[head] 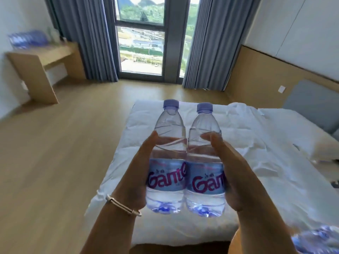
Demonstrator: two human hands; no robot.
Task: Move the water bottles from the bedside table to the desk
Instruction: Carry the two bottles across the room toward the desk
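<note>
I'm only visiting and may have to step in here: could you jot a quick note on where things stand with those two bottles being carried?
Left hand: holds the left bottle from its outer side.
Right hand: holds the right bottle the same way.
Both bottles are upright, side by side and touching, in the air over the white bed.
Done: a blurred stack of bottles already sits on the desk, far left by the curtain.
Left: carry these two to the desk. More blurred bottles show at bottom right, probably still to move.

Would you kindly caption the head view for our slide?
Left hand and right hand carry two water bottles above the bed.
</note>
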